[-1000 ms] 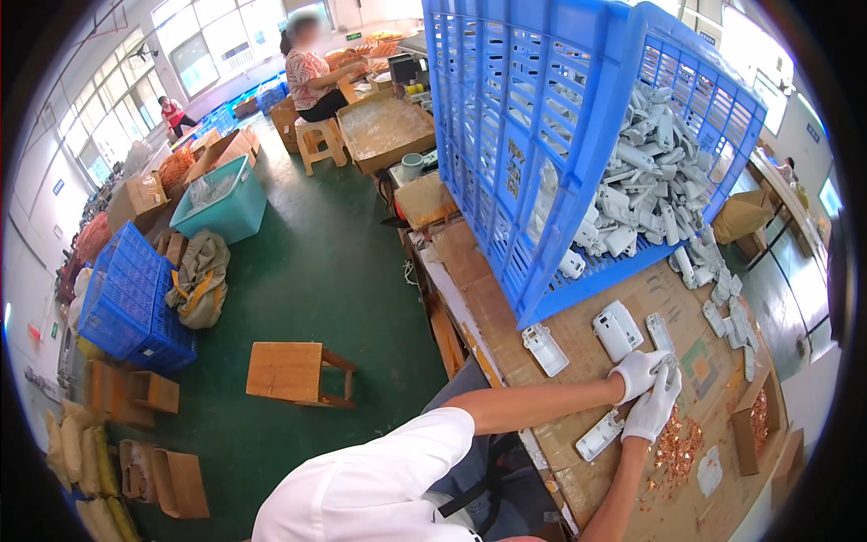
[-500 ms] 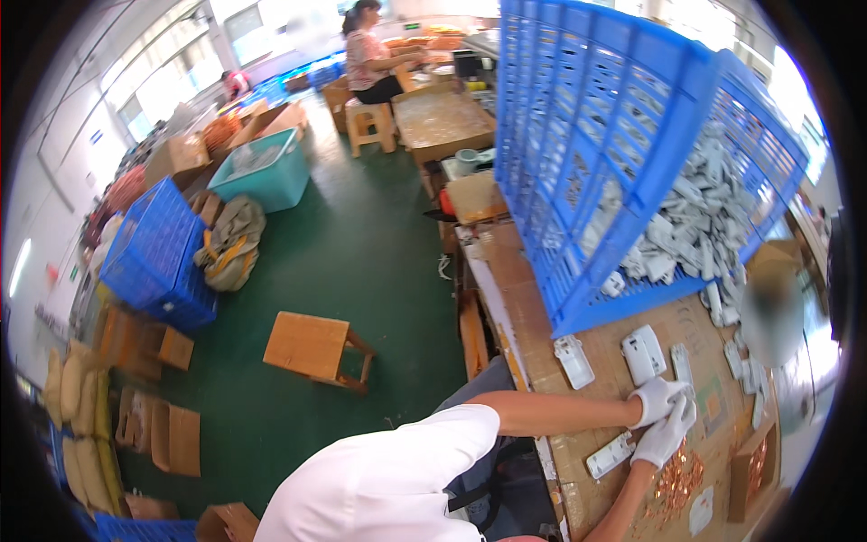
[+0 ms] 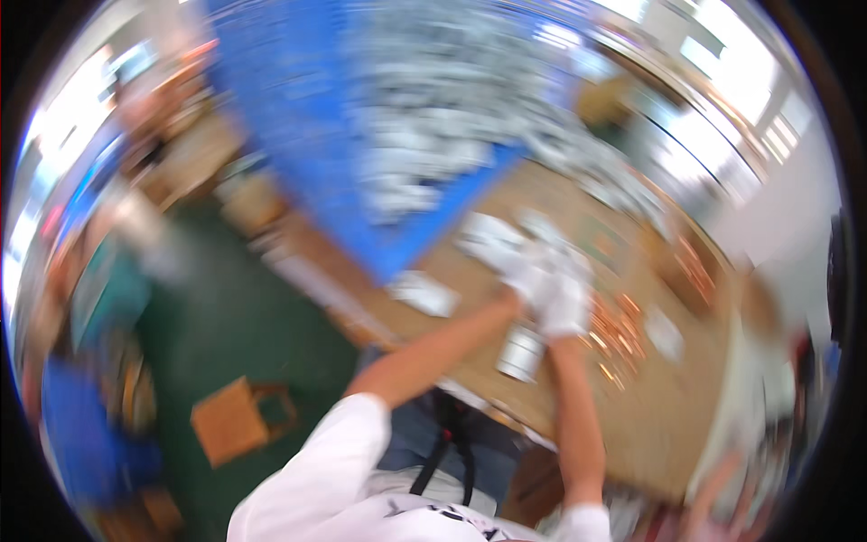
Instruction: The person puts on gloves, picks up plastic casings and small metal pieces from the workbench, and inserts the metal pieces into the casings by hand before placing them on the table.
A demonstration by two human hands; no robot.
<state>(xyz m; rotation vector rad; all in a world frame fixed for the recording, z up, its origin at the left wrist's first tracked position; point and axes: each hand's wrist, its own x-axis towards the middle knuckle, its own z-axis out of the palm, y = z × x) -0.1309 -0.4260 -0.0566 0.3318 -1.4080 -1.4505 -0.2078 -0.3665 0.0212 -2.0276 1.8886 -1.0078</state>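
Observation:
My left hand (image 3: 529, 276) and my right hand (image 3: 566, 294), both in white gloves, are pressed close together above a cardboard-covered table (image 3: 650, 415). Motion blur smears their fingers, so anything between them cannot be made out. Just beyond the left hand lies a white plastic casing (image 3: 489, 239), with a slim pale part beside it at the fingertips. Another white casing piece (image 3: 424, 294) rests nearer the table's left edge. Beside my right wrist sits a pale elongated casing piece (image 3: 521, 354). Loose copper-coloured metal pieces (image 3: 619, 332) are scattered to the right of my hands.
A large blue crate (image 3: 388, 257), tipped toward me, spills grey-white plastic parts (image 3: 433, 108) at the table's far side. On the right, a cardboard box (image 3: 673, 262) contains copper pieces. A wooden stool (image 3: 230, 420) stands on the green floor at left. Someone's arm (image 3: 713, 492) shows at lower right.
My view has swung to the right, so the crate, table and stool sit farther left and everything is blurred. Both hands remain together over the table.

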